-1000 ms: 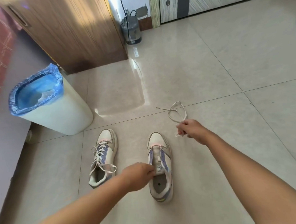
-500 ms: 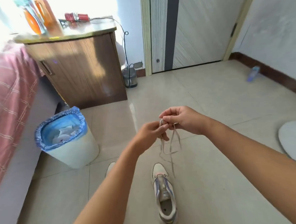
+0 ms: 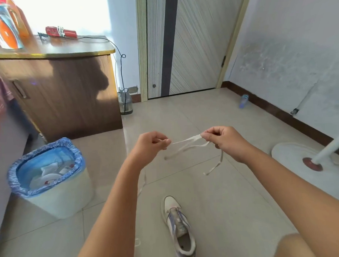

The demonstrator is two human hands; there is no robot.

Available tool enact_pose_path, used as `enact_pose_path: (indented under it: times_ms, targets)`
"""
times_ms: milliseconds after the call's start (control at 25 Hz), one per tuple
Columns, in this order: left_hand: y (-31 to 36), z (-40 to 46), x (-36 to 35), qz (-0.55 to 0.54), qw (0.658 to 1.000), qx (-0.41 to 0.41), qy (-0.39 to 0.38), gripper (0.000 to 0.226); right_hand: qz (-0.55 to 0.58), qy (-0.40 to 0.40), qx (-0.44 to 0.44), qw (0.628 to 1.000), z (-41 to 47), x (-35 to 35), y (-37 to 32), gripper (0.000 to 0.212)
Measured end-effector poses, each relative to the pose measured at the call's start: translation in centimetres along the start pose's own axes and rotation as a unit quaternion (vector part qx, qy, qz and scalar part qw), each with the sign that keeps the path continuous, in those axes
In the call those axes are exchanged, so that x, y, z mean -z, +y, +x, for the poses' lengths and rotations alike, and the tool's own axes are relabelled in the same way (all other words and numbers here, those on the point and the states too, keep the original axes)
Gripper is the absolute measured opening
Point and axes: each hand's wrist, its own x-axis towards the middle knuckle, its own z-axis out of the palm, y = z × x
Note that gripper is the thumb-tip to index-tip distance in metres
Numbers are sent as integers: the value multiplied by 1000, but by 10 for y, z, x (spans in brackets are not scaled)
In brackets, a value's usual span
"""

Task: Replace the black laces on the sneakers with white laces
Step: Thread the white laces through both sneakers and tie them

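A person's two bare hands hold a flat white shoelace (image 3: 186,145) stretched in the air above a beige tiled floor (image 3: 215,209). The left hand (image 3: 149,147) pinches one part of the lace between thumb and curled fingers; the right hand (image 3: 226,142) pinches another part at its fingertips, with the hands apart at about the same height. Between them the lace runs in two strands, one nearly taut, the other sagging in a loop toward the left hand. A loose end hangs down below the right hand, its tip clear of the floor, and a fainter strand trails down under the left forearm.

Below the hands, toward the near edge of the floor, a white low-top sneaker with lilac side panels (image 3: 178,227) stands on its sole, toe pointing away from the person. No lace can be made out in its eyelets.

Near the left edge of the floor stands a white plastic waste bin lined with a blue bag (image 3: 49,176), with crumpled paper inside. Behind it is a brown wooden cabinet (image 3: 67,89) with a black cable trailing off its top. A closed pale striped door (image 3: 183,45) faces the person, and the round white base of a standing fan (image 3: 294,154) sits by the right wall.
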Motion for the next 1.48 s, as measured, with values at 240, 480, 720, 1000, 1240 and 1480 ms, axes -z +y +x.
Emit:
enact_pose_path:
  times_ms: [240, 480, 720, 1000, 1240, 1480]
  targets:
    - [-20, -8, 17, 126, 992, 2, 20, 26, 3, 39, 4, 999, 1, 11, -1, 3]
    - [0, -12, 6, 104, 989, -59, -87, 21, -236, -112, 17, 965, -6, -7, -9, 43]
    - [10, -9, -7, 70, 991, -45, -106, 27, 2, -169, 35, 985, -13, -37, -17, 21]
    - [-31, -6, 31, -133, 981, 105, -95, 23, 59, -200, -96, 973, 0, 12, 8, 27]
    - [-83, 5, 49, 314, 916, 221, 117, 19, 118, -56, -103, 986, 14, 39, 28, 29]
    - [5, -4, -31, 33, 993, 3, -111, 37, -116, -242, -12, 963, -1, -19, -12, 26]
